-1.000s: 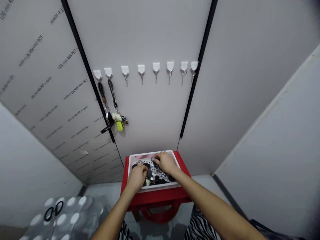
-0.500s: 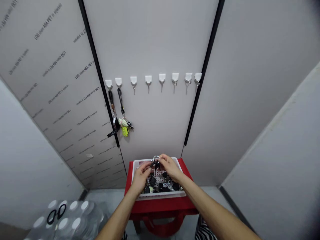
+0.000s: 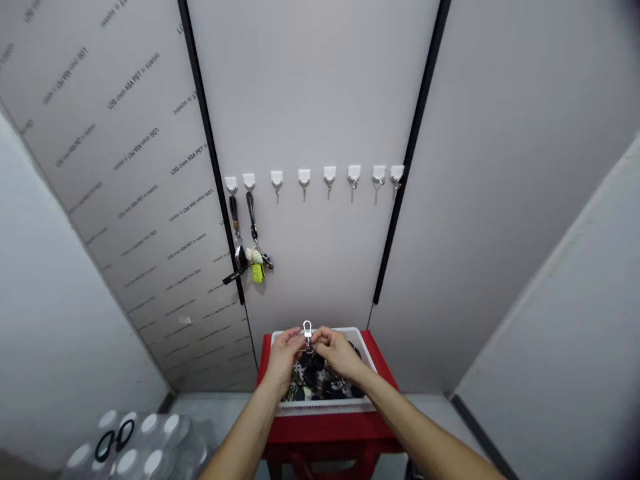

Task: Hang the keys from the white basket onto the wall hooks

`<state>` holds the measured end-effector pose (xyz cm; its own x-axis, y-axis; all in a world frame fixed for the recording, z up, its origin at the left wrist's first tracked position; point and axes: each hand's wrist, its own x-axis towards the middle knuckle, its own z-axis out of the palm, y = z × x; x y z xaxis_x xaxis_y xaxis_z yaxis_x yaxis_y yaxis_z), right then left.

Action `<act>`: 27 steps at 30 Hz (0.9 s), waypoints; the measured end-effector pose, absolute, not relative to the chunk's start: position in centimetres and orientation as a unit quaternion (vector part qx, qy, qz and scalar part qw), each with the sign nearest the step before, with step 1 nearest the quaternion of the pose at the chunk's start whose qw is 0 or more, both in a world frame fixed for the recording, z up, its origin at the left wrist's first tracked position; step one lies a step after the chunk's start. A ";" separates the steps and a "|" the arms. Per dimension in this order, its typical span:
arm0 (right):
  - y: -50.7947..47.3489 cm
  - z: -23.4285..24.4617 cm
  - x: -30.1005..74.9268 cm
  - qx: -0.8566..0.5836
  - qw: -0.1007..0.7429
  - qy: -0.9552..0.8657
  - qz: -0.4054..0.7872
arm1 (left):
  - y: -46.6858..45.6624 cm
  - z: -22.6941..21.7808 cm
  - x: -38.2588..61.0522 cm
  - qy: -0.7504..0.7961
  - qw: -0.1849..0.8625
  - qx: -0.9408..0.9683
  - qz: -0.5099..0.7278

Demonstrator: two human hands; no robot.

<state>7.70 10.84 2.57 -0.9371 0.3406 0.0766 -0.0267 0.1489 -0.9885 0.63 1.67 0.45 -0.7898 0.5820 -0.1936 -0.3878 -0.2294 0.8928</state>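
Note:
Both my hands hold a keychain [image 3: 308,329] over a white basket [image 3: 330,407]; its silver clasp points up and dark pieces hang below it. My left hand [image 3: 286,353] pinches it from the left, fingertips at the metal part. From the right, my right hand [image 3: 336,350] grips it with thumb and fingers closed. More black key fobs and keys [image 3: 333,388] lie in the basket below, partly covered by my hands. On the wall, a keychain with a black strap [image 3: 234,213] and another with a yellow-green fob [image 3: 257,272] hang from the two leftmost hooks.
Several white adhesive hooks [image 3: 304,177] run in a row across the grey wall panel [image 3: 310,87]. Beneath the basket is a red stool [image 3: 325,430]. Packed plastic bottles [image 3: 145,447] with white caps and a black handle stand on the floor at lower left.
The keychain in my hands has turned so its silver clasp stands upright above my fingers. My hands have come closer together around it. The view has tilted slightly upward.

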 end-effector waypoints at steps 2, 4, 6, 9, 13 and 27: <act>10.6 2.5 7.6 -0.108 0.145 -0.742 0.646 | 1.7 0.4 0.7 0.531 0.301 0.095 0.786; 10.5 2.3 7.3 -0.118 0.150 -0.732 0.654 | 1.8 0.4 0.6 0.519 0.294 0.099 0.797; 10.5 2.3 6.7 -0.132 0.163 -0.720 0.661 | 1.9 0.9 0.4 0.515 0.285 0.105 0.802; 10.5 3.3 5.3 -0.131 0.195 -0.717 0.657 | 2.0 2.8 -0.5 0.524 0.260 0.129 0.800; 10.5 7.7 2.4 -0.094 0.257 -0.719 0.639 | 2.1 7.7 -2.5 0.556 0.183 0.166 0.794; 11.4 23.6 -7.7 -0.127 0.389 -0.705 0.580 | 4.0 21.5 -9.4 0.673 -0.101 0.274 0.680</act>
<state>-7.70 11.40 23.62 -0.6650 0.6300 0.4011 -0.2720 0.2958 -0.9157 -9.43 4.02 21.55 -0.8300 0.2311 0.5077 0.5052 -0.0746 0.8598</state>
